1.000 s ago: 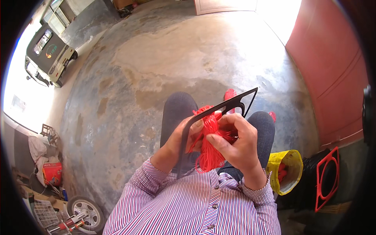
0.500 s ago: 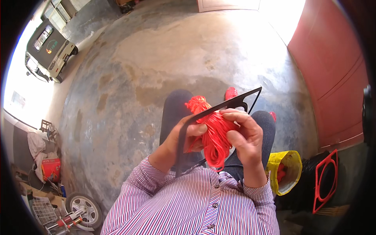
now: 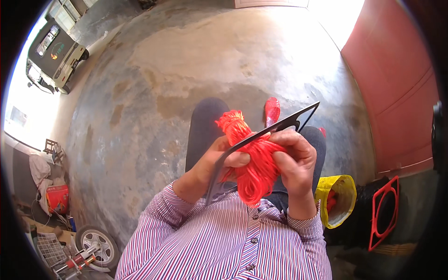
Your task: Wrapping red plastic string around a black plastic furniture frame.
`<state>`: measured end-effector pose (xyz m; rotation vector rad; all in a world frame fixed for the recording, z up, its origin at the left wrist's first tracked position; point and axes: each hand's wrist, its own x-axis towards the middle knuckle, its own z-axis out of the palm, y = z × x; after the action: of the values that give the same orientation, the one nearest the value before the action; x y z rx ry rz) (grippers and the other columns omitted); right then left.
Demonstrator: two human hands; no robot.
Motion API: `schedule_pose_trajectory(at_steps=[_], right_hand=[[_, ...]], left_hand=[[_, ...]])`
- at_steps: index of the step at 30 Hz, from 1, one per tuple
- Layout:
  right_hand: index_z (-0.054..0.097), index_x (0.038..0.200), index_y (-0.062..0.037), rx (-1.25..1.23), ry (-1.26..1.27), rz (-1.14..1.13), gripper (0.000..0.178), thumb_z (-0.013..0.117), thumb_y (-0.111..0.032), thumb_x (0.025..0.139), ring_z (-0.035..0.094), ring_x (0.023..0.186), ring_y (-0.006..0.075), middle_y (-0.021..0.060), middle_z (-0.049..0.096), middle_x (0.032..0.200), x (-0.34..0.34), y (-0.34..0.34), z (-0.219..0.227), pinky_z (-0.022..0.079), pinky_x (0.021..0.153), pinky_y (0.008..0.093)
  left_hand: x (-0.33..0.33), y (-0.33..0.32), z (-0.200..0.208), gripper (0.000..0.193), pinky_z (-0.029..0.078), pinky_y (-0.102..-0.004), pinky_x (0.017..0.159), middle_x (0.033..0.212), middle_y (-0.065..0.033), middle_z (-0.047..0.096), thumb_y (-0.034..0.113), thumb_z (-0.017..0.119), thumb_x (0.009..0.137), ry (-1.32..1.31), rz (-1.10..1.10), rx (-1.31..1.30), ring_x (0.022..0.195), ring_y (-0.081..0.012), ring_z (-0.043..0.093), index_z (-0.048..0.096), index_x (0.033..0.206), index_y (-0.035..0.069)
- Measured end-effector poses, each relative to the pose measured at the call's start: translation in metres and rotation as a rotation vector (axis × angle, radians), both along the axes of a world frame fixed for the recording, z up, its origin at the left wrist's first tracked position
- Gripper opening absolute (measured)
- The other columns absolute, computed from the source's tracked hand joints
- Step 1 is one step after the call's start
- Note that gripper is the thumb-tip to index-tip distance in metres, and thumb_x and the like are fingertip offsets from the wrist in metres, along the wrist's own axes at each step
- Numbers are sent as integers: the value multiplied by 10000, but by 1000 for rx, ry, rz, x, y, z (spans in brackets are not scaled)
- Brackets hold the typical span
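Note:
A bundle of glossy red plastic cord (image 3: 256,179) is held over my lap, gathered tightly at its upper left end and looped at the bottom. My left hand (image 3: 212,161) is closed round its left side, thumb lying across the strands. On the other side, my right hand (image 3: 297,161) pinches strands between thumb and fingers. A slim black frame (image 3: 242,142), resembling the edge of a pair of glasses, cuts diagonally across the view in front of the hands and hides part of the bundle and of my left hand.
Beside my right knee stands a yellow bag (image 3: 337,200) with red stuff inside. A red frame with a round hole (image 3: 385,212) is further right, below a red door (image 3: 392,93). At left are a wheel (image 3: 98,247), a red bag (image 3: 58,199) and a parked three-wheeler (image 3: 56,56).
The lower loops of the red bundle have bunched up and spread wider. My right fingers have curled in closer on the strands. The view has shifted slightly.

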<state>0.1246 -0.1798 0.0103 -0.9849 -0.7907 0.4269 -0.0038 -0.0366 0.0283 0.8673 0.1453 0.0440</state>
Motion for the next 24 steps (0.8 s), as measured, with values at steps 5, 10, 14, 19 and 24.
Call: schedule_pose_trajectory(at_steps=[5, 10, 14, 19, 24], right_hand=[[646, 1055, 52, 33, 602, 291, 327, 543, -235, 938, 649, 972, 219, 156, 690, 1025, 14, -1, -61, 479, 915, 351], [542, 1258, 117, 76, 933, 932, 641, 501, -456, 975, 621, 1141, 255, 213, 640, 1224, 3, 16, -13, 474, 1015, 370], [519, 1281, 107, 110, 770, 800, 619, 583, -399, 931, 630, 1127, 312, 229, 634, 1215, 3, 35, -12, 486, 1019, 426], [535, 1259, 60, 371, 917, 580, 558, 636, -340, 884, 624, 1133, 331, 211, 616, 1231, 9, 48, -46, 500, 1010, 459], [551, 1248, -16, 346, 940, 399, 533, 699, -335, 848, 640, 1104, 281, 118, 649, 1190, 9, 43, -55, 480, 1035, 440]], left_hand=[[-8, 8, -14, 638, 455, -396, 1050, 1323, -205, 581, 204, 642, 864, -79, -57, -424, 1176, -278, 613, 440, 1399, -78], [-3, -10, -17, 466, 472, -395, 1037, 1360, -195, 548, 83, 485, 953, -301, -9, -564, 1175, -272, 611, 428, 1402, -31], [-3, -23, 0, 437, 522, -383, 978, 1254, -180, 598, 149, 429, 1017, -161, 161, -568, 1119, -272, 642, 368, 1433, 29], [-7, -11, -9, 747, 469, -316, 531, 1050, -173, 619, 595, 322, 993, -209, -50, -357, 649, -229, 570, 314, 1475, 24], [-6, -3, -11, 1015, 369, -249, 416, 1093, -208, 612, 816, 359, 865, -120, -104, -186, 510, -137, 463, 438, 1416, -33]])
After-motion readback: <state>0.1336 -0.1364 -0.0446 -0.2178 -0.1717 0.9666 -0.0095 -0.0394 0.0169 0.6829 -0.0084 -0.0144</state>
